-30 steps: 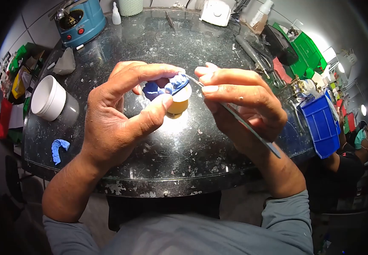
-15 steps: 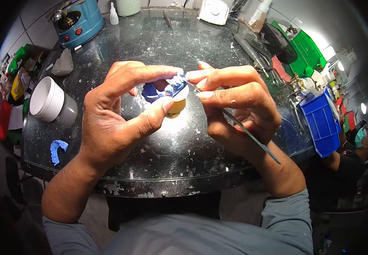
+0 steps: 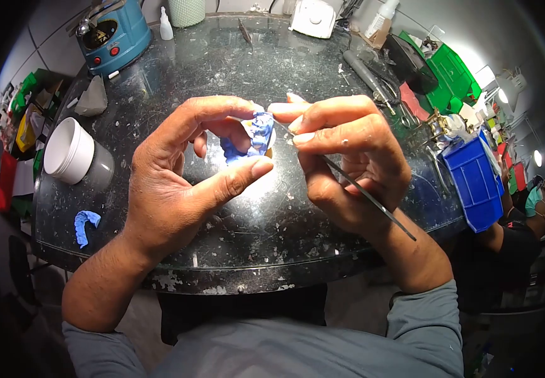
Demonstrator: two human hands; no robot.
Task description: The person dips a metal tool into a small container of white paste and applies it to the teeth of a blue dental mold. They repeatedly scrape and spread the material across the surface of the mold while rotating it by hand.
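Observation:
Between the thumb and fingers of my left hand [image 3: 187, 170] is a blue dental arch model [image 3: 261, 132], raised over the black table [image 3: 241, 242] with its row of teeth turned toward my right hand. My right hand [image 3: 354, 151] pinches a thin metal dental spatula [image 3: 373, 198], its handle slanting down toward my wrist. The tool's working tip is hidden behind my right fingertips, right at the model's edge. A round yellowish piece shows partly behind the model. Apart from both hands, a second blue arch piece [image 3: 85, 227] lies on the table at the left.
A white tub [image 3: 69, 151] stands at the left, near a grey chunk [image 3: 92, 97]. At the back left is a blue machine with red buttons [image 3: 113, 38]. A blue tray [image 3: 476, 183], a green box [image 3: 452, 72] and a handpiece [image 3: 365, 70] line the right. Another person sits at far right.
My left hand has turned the blue model more upright, and its thumb has shifted right and down. My right hand has moved slightly left, keeping hold of the spatula.

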